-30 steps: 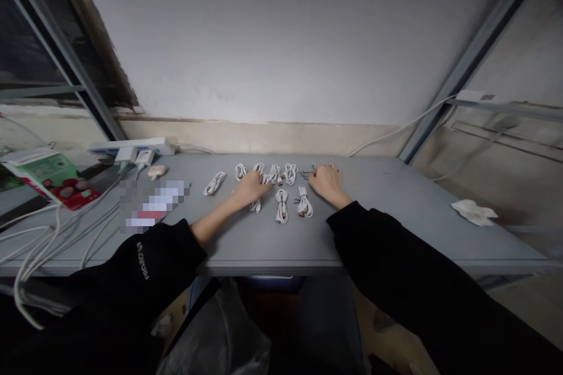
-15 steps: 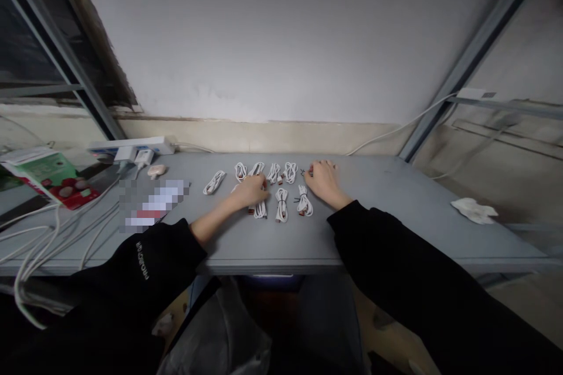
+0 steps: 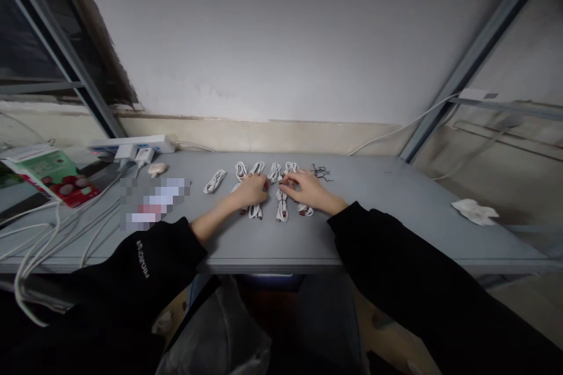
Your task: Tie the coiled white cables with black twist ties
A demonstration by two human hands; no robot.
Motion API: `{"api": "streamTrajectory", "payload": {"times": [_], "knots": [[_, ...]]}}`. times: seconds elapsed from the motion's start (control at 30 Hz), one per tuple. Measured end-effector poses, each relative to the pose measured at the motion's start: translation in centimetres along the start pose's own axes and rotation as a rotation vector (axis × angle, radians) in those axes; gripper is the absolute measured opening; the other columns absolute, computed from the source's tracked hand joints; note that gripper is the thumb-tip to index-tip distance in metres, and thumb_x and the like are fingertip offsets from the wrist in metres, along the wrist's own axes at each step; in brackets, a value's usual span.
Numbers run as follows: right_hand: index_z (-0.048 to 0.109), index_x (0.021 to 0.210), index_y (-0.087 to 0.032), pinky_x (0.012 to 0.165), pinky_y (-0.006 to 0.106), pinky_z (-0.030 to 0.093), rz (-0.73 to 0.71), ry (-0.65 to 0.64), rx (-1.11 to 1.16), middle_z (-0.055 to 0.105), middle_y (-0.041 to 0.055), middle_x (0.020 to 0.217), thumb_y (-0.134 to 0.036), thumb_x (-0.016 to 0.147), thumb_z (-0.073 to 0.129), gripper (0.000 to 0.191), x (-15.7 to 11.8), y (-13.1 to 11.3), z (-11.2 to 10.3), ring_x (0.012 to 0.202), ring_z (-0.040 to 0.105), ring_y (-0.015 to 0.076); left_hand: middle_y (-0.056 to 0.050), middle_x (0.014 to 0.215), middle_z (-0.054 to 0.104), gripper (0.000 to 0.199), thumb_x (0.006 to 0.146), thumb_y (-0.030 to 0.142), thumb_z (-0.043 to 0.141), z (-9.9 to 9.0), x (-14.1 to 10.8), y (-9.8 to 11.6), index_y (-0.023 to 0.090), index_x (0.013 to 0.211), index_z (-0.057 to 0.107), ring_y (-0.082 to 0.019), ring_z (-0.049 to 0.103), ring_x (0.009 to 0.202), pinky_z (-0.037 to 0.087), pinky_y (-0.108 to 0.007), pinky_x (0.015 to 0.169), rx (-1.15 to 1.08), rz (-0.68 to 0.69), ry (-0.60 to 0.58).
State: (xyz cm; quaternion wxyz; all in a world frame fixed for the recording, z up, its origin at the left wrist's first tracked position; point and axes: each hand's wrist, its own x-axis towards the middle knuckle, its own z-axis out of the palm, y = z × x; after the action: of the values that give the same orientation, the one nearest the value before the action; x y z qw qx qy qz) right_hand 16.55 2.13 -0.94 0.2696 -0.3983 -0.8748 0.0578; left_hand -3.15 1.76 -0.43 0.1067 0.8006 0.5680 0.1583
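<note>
Several coiled white cables lie in two loose rows on the grey table (image 3: 373, 211). My left hand (image 3: 253, 191) curls over the top of one coiled white cable (image 3: 255, 211) and seems to grip it. My right hand (image 3: 308, 186) reaches across the middle coiled cable (image 3: 282, 205), fingertips at its upper end. Whether those fingers pinch anything is hidden. A small tangle of thin black twist ties (image 3: 321, 173) lies beyond my right hand, apart from it.
A white power strip (image 3: 132, 145) with plugged-in chargers stands at the table's back left. Nearby are a green and red box (image 3: 50, 173), a small pale object (image 3: 157, 169), a pixelated patch (image 3: 153, 204) and loose white cords (image 3: 35, 258). A crumpled tissue (image 3: 475, 211) lies at right.
My right hand has moved left from the black twist ties, which now show, onto the middle coiled cable. My left hand has stayed nearly in place, and the coil under it has shifted slightly.
</note>
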Motion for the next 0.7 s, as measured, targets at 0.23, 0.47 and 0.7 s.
{"api": "streamTrajectory", "payload": {"times": [0.23, 0.47, 0.7], "knots": [[0.066, 0.091, -0.022, 0.082, 0.035, 0.039, -0.003, -0.095, 0.009, 0.063, 0.0017, 0.072, -0.040, 0.088, 0.060, 0.019, -0.1, -0.5, -0.2, 0.083, 0.055, 0.0202, -0.011, 0.093, 0.064, 0.008, 0.074, 0.018, 0.058, -0.2, 0.0, 0.4, 0.019, 0.081, 0.061, -0.028, 0.056, 0.101, 0.039, -0.040, 0.094, -0.026, 0.057, 0.004], [0.069, 0.093, -0.023, 0.082, 0.036, 0.040, -0.012, -0.126, -0.008, 0.064, 0.0024, 0.073, -0.030, 0.088, 0.057, 0.015, -0.1, -0.8, -0.3, 0.081, 0.055, 0.0200, -0.006, 0.082, 0.066, 0.010, 0.079, 0.017, 0.054, -0.9, -0.3, 1.6, 0.019, 0.072, 0.061, -0.021, 0.057, 0.084, 0.039, -0.033, 0.083, -0.188, 0.098, 0.083], [0.065, 0.072, -0.022, 0.072, 0.032, 0.043, 0.002, -0.088, 0.063, 0.062, 0.0005, 0.067, -0.020, 0.081, 0.059, 0.011, 0.1, -0.1, 0.3, 0.068, 0.056, 0.0164, -0.002, 0.070, 0.063, 0.012, 0.082, 0.021, 0.054, -1.1, -1.0, 2.1, 0.019, 0.075, 0.063, -0.016, 0.054, 0.069, 0.035, -0.030, 0.072, -0.268, 0.223, 0.058]]}}
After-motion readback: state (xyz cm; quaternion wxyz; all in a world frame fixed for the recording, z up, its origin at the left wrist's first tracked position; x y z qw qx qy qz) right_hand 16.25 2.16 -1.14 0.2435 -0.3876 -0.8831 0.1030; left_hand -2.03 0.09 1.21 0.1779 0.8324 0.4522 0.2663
